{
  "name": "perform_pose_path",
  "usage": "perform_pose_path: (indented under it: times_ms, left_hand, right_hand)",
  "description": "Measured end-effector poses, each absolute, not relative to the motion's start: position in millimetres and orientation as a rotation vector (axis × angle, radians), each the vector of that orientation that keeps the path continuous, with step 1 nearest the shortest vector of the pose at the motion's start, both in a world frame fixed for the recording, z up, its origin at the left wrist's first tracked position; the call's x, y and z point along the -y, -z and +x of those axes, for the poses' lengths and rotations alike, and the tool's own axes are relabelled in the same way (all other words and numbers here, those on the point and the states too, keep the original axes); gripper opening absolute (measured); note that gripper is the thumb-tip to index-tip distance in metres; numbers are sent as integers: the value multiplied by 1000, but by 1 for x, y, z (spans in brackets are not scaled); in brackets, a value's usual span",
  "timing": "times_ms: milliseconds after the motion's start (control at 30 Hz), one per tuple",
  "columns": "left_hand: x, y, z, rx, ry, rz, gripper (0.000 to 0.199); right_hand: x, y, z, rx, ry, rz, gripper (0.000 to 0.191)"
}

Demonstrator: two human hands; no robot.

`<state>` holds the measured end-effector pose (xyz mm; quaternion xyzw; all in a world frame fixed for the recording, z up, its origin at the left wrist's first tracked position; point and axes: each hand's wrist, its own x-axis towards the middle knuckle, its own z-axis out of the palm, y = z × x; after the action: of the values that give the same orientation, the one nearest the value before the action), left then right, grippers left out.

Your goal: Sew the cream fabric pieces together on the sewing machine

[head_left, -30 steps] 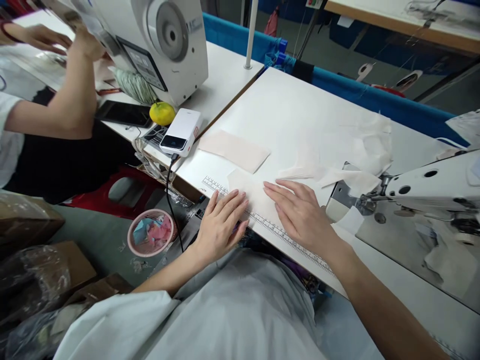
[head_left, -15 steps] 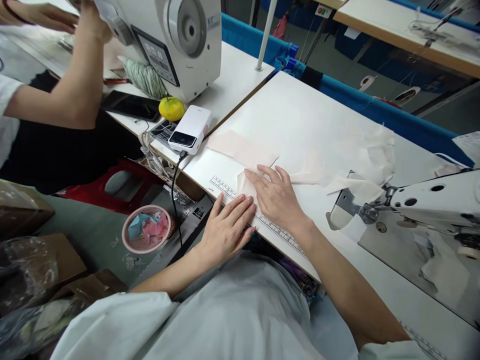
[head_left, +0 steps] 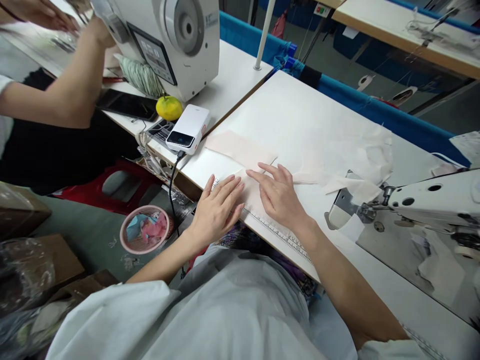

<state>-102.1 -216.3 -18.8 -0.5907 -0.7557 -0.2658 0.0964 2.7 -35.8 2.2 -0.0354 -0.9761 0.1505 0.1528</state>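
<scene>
In the head view, taking your hands as the dial's centre, your left hand [head_left: 217, 212] lies at 8 o'clock with its fingers straight and close together, on the near edge of the pale cloth [head_left: 253, 195]. Your right hand [head_left: 275, 196] is spread at 2 o'clock, index finger pointing left, fingertips over the same cloth; you can't tell whether they press on it. A narrow gap parts the two hands.

At 12 o'clock, just beyond your fingers, lies a pinkish piece [head_left: 240, 148]. A thin stack [head_left: 305, 178] sits past your right hand at 2, with crumpled fabric [head_left: 375, 155] behind it. The sewing head [head_left: 431, 192] bars 3 o'clock. At 10 to 11 stand the power bank [head_left: 190, 126], its cable [head_left: 172, 192] hanging over the edge, and a yellow fruit [head_left: 169, 108]. A second machine [head_left: 198, 55] fills 11; a co-worker's arm [head_left: 56, 102] is beyond at 10.

Your table [head_left: 300, 107] ends along the ruler [head_left: 277, 234], from 9 round to 5, right by your body. Its open surface runs from 12 to 1, up to the blue trough [head_left: 360, 102]. The basket [head_left: 171, 229] is on the floor, between 8 and 9.
</scene>
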Motion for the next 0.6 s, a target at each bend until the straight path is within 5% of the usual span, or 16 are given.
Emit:
perform_pose_path:
  times_ms: [333,600]
  left_hand:
    - [213,18,-105,2292,634,-1793,39]
    - [207,12,-75,1964,860,-2182,47]
  right_hand:
    - [38,-1,0,2873,-376,-79,51]
    - [14,-55,58,2665,-486,-307,40]
